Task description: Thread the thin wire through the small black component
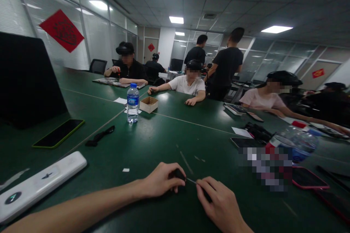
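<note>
Above the near part of the green table [153, 142], my left hand [161, 181] is closed around a small black object [179, 174], its kind too dark to make out. My right hand [220, 200] grips what looks like a screwdriver [191, 181]; its thin metal shaft points left and its tip meets or nearly meets the black object. Most of the dark handle is hidden by my right fingers. A small white scrap [125, 170] lies to the left, above my left forearm.
A long white device [62, 169], a green-edged phone [60, 133] and a black strap [100, 135] lie left. Ahead stand a water bottle [133, 103] and a small open box [149, 105]. Phones and a large bottle [294, 142] are right. Several people sit around the table.
</note>
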`<state>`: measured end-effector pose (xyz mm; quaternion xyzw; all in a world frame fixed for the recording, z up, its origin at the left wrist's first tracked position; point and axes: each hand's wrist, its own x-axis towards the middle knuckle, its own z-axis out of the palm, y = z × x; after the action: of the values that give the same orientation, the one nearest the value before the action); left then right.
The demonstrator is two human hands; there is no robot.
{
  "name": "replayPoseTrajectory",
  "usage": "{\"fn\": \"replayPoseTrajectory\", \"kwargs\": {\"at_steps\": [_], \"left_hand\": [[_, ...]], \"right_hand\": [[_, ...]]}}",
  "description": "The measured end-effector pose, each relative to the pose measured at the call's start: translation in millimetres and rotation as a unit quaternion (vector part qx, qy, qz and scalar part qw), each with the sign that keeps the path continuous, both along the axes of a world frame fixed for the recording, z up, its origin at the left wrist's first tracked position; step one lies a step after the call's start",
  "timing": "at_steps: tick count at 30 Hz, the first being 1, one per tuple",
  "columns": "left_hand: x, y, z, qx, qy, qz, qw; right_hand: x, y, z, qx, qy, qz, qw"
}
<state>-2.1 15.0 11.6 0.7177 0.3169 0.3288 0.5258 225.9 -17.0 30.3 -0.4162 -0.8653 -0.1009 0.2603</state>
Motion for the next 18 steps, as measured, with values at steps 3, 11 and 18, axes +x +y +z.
{"fn": "replayPoseTrajectory", "kwargs": {"at_steps": [3, 11, 18], "left_hand": [[-0.7, -0.2, 1.4, 0.026, 0.005, 0.007, 1.000], [-0.8, -1.1, 2.5, 0.040, 0.020, 0.014, 0.999], [-0.8, -2.2, 3.1, 0.056, 0.015, 0.019, 0.998]], "right_hand": [[0.5, 0.2, -1.2, -0.002, 0.006, -0.004, 1.000], [-0.8, -2.4, 0.7, 0.002, -0.008, 0.002, 1.000], [-0.8, -4.9, 3.1, 0.005, -0.028, -0.003, 1.000]]}}
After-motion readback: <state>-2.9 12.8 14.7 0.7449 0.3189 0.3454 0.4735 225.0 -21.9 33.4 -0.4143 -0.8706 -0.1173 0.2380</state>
